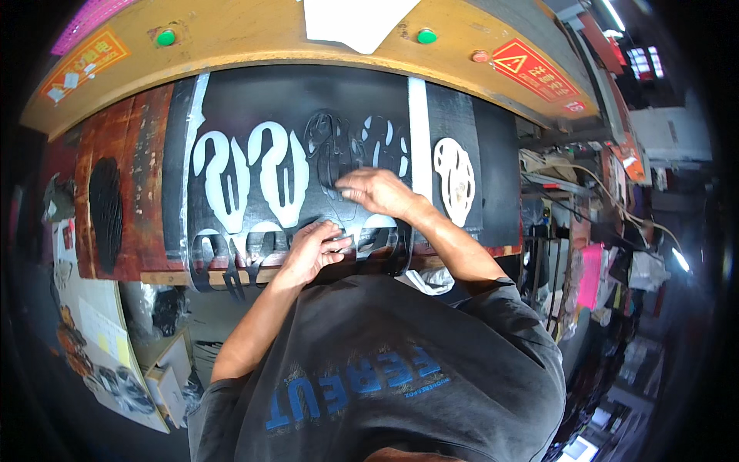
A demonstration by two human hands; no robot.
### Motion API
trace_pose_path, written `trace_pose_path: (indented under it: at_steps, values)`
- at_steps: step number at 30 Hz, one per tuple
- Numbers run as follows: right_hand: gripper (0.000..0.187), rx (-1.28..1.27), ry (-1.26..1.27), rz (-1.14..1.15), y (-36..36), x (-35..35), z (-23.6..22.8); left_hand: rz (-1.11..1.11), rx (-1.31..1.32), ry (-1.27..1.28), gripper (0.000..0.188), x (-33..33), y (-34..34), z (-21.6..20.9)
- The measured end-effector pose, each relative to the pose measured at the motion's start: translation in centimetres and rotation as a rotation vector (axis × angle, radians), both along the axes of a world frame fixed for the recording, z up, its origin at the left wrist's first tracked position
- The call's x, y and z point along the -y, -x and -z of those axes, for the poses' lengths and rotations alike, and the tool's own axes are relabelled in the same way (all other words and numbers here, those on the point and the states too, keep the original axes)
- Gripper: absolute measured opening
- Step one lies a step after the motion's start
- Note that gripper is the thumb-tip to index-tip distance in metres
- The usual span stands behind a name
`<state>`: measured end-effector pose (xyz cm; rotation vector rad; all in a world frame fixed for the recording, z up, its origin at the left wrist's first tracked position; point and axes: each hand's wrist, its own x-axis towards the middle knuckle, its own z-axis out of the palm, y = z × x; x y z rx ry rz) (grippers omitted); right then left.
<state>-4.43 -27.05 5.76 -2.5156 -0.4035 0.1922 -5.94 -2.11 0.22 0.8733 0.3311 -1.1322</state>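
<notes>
Hands [375, 192] close together, black sheet [317, 203] beneath (right farther forward).

Reaching with the right hand [375, 192] over the middle of a black sheet [269, 92], beside a dark sole-shaped outline [322, 142]. Holding the left hand [312, 250] near the sheet's near edge, with fingers bent. Showing white curved shapes [273, 189] on its left half, a yellow beam [254, 46] beyond it, a cream piece [458, 185] to its right.
</notes>
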Motion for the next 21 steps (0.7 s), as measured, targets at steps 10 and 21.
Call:
trace_pose_path:
  at_steps: [10,21]
  values:
    - [0.027,-0.203,-0.691,0.347,-1.9,6.4,3.5,0.106,1.607,-0.842,0.042,8.3,-0.2,0.0]
    - [0.027,-0.012,-1.076,0.561,-5.4,8.5,-2.2,0.256,1.629,-0.840,0.010,9.4,-0.3,1.5]
